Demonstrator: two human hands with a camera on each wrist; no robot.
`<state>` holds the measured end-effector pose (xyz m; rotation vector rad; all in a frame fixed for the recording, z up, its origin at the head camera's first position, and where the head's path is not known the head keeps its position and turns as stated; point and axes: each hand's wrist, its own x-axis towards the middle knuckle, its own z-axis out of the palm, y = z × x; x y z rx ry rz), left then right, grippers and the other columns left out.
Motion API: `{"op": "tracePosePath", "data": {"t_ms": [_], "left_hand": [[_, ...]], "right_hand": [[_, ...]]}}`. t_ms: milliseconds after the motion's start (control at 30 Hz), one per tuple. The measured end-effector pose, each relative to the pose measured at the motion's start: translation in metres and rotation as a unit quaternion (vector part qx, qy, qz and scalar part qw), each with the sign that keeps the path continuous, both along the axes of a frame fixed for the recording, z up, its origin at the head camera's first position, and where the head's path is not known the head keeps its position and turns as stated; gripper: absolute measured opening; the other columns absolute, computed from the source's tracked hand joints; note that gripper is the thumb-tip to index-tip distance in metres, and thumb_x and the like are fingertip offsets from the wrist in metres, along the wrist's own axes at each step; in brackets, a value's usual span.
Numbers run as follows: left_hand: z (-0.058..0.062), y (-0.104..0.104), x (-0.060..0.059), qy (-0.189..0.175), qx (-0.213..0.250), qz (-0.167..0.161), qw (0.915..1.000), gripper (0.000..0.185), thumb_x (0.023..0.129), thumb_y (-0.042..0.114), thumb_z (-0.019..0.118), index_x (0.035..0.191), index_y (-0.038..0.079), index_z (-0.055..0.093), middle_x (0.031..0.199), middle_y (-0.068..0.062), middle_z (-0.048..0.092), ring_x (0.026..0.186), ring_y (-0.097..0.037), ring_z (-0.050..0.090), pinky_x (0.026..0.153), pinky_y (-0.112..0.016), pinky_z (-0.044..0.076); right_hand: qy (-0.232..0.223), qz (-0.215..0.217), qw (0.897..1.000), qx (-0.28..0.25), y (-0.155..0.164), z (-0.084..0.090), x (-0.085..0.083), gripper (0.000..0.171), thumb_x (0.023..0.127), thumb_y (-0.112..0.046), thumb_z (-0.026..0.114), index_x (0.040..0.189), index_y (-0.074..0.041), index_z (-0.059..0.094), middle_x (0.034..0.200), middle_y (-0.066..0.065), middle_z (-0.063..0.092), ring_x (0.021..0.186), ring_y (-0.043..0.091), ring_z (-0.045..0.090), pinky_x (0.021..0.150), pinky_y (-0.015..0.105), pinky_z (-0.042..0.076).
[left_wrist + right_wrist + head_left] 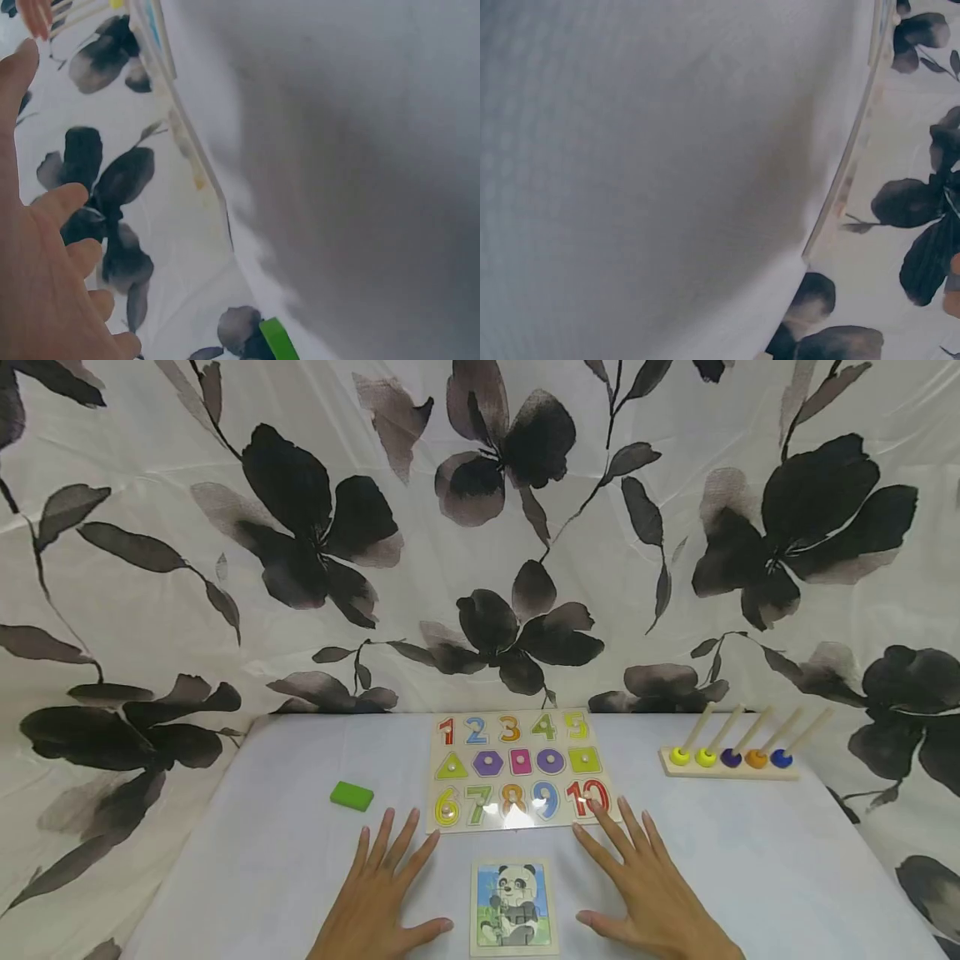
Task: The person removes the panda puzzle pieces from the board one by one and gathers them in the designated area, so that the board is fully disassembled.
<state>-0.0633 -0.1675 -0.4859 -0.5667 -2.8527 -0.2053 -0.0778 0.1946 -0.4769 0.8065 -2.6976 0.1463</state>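
Panda puzzle [514, 906]: a small square board with a black and white panda on a blue and green picture, cut into pieces and set in a pale wood frame. It lies flat at the near edge of the counter [750, 860], which has a plain white cloth over it. Behind the counter hangs a white cloth wall [187, 610] with big dark flowers.

Farther back on the counter lies the number board [517, 768], with bright numbers one to ten and a row of shapes. A green block [352, 795] sits to its left. A peg rack [731, 756] with five sticks and coloured rings stands at the right.

The puzzle lies between the two hands, close to both thumbs but touching neither. The left hand [382, 893] rests flat on the counter, fingers spread, holding nothing. The right hand [648, 889] rests flat the same way, also holding nothing. Its longest finger seems to reach the number board's near edge, though that is hard to tell.
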Motion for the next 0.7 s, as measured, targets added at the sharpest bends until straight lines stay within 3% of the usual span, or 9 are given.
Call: {"op": "tracePosePath", "data": {"t_ms": [133, 233, 300, 400, 467, 600, 700], "left_hand": [[0.001, 0.005, -0.002, -0.037, 0.013, 0.002, 0.9992, 0.101, 0.065, 0.087, 0.052, 0.147, 0.028, 0.040, 0.160, 0.002, 0.018, 0.148, -0.028, 0.006, 0.117, -0.054, 0.009], [0.002, 0.012, -0.004, -0.109, 0.046, -0.007, 0.9930, 0.104, 0.065, 0.087, 0.053, 0.148, 0.026, 0.039, 0.158, 0.003, 0.024, 0.147, -0.027, 0.012, 0.117, -0.052, 0.014], [0.000, 0.017, -0.004, -0.167, 0.080, -0.019, 0.9825, 0.106, 0.064, 0.086, 0.055, 0.148, 0.023, 0.037, 0.157, 0.002, 0.028, 0.146, -0.028, 0.017, 0.115, -0.053, 0.019], [-0.003, 0.024, -0.003, -0.236, 0.128, -0.031, 0.9628, 0.109, 0.063, 0.082, 0.061, 0.149, 0.021, 0.035, 0.155, 0.001, 0.032, 0.144, -0.032, 0.023, 0.111, -0.056, 0.027], [-0.006, 0.027, -0.002, -0.263, 0.149, -0.030, 0.9526, 0.111, 0.061, 0.081, 0.064, 0.150, 0.021, 0.034, 0.156, 0.000, 0.031, 0.143, -0.034, 0.024, 0.108, -0.059, 0.029], [-0.012, 0.032, -0.002, -0.290, 0.181, -0.026, 0.9394, 0.112, 0.060, 0.076, 0.069, 0.150, 0.021, 0.032, 0.156, -0.003, 0.030, 0.143, -0.034, 0.024, 0.108, -0.060, 0.029], [-0.015, 0.035, -0.001, -0.305, 0.207, -0.026, 0.9293, 0.111, 0.060, 0.071, 0.074, 0.151, 0.022, 0.032, 0.156, -0.006, 0.030, 0.143, -0.035, 0.025, 0.106, -0.061, 0.030]], "right_hand": [[-0.013, -0.001, 1.000, -0.017, -0.002, 0.004, -0.002, 0.095, 0.072, -0.072, 0.063, 0.150, -0.029, 0.032, 0.159, 0.005, 0.021, 0.145, 0.037, 0.012, 0.118, 0.042, -0.008], [-0.050, -0.004, 0.997, -0.060, -0.008, 0.009, -0.003, 0.092, 0.074, -0.065, 0.068, 0.151, -0.030, 0.030, 0.158, 0.002, 0.024, 0.146, 0.032, 0.015, 0.119, 0.039, -0.001], [-0.086, -0.004, 0.992, -0.096, -0.015, 0.012, -0.003, 0.090, 0.076, -0.059, 0.070, 0.151, -0.033, 0.027, 0.157, -0.001, 0.027, 0.145, 0.028, 0.019, 0.119, 0.040, 0.008], [-0.146, -0.001, 0.977, -0.159, -0.027, 0.015, -0.005, 0.086, 0.079, -0.051, 0.073, 0.150, -0.039, 0.026, 0.154, -0.007, 0.033, 0.142, 0.024, 0.029, 0.115, 0.046, 0.024], [-0.179, -0.001, 0.964, -0.197, -0.034, 0.015, -0.006, 0.082, 0.080, -0.046, 0.074, 0.148, -0.042, 0.028, 0.151, -0.009, 0.037, 0.139, 0.023, 0.035, 0.109, 0.051, 0.033], [-0.233, 0.008, 0.937, -0.262, -0.049, 0.011, -0.009, 0.073, 0.081, -0.039, 0.075, 0.143, -0.042, 0.038, 0.144, -0.013, 0.046, 0.132, 0.019, 0.045, 0.103, 0.053, 0.040], [-0.253, 0.039, 0.922, -0.292, -0.058, 0.005, -0.012, 0.063, 0.083, -0.034, 0.075, 0.139, -0.033, 0.048, 0.138, -0.014, 0.051, 0.128, 0.017, 0.049, 0.101, 0.049, 0.043]]}}
